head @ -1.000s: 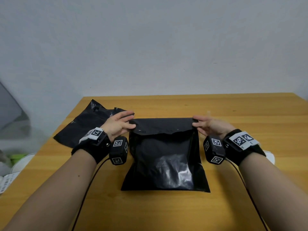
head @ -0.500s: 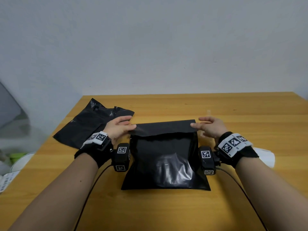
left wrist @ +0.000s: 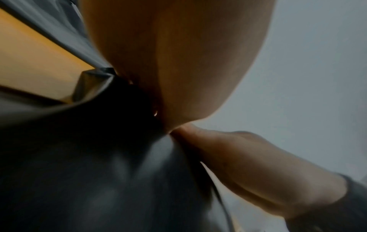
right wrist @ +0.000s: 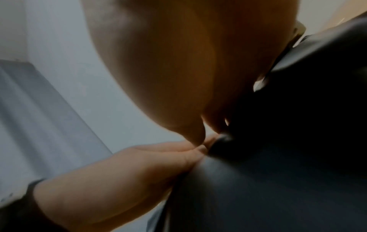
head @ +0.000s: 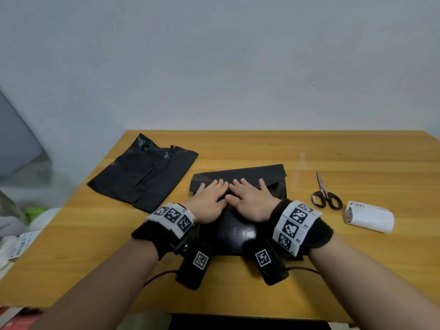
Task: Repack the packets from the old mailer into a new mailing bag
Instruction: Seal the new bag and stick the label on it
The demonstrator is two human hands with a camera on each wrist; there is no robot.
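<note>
A black mailing bag (head: 240,231) lies in the middle of the wooden table (head: 238,148), its top flap (head: 252,173) folded down toward me. My left hand (head: 210,197) and right hand (head: 250,197) lie side by side, flat on the flap, fingers straight, pressing it onto the bag. Both wrist views are close and blurred; they show my palm (left wrist: 178,59) on the black bag (left wrist: 79,157) and my other palm (right wrist: 178,62) on the bag (right wrist: 278,172). The old black mailer (head: 142,173) lies flat and crumpled at the back left. No packets are visible.
Black-handled scissors (head: 325,195) lie to the right of the bag. A white roll of labels (head: 367,216) sits further right, near the table's edge. Clutter stands on the floor past the table's left edge.
The hands folded the flap down by its corners, then moved inward to the middle and now lie flat on it. The view has shifted, bringing the scissors and white roll into sight.
</note>
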